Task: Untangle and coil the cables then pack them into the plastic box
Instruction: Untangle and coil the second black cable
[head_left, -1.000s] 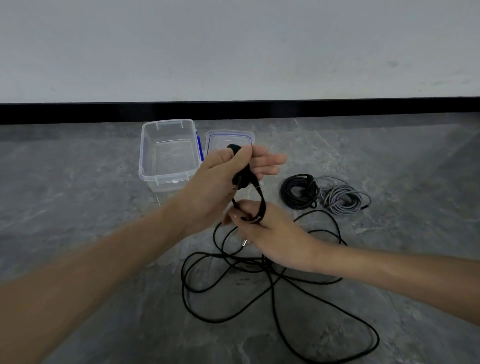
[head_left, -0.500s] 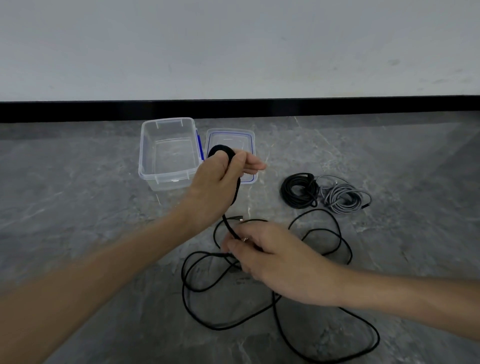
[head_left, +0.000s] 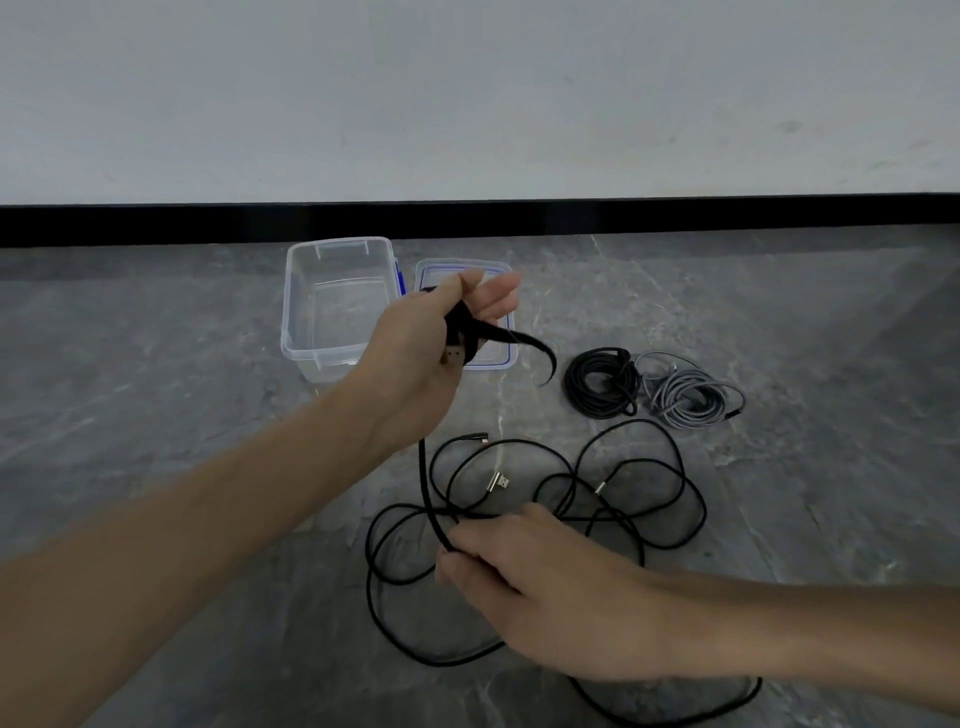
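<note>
Winding a black cable (head_left: 427, 493) into a small coil, left hand (head_left: 421, 353) raised, right hand (head_left: 545, 587) low and near.
The left hand grips the wound loops (head_left: 460, 332); the right pinches the loose strand above the tangle on the floor (head_left: 156, 364). The cable looks light, limp and prone to snagging on itself, so best held close to the coil. The clear plastic box (head_left: 324, 364) stands open, far left.
</note>
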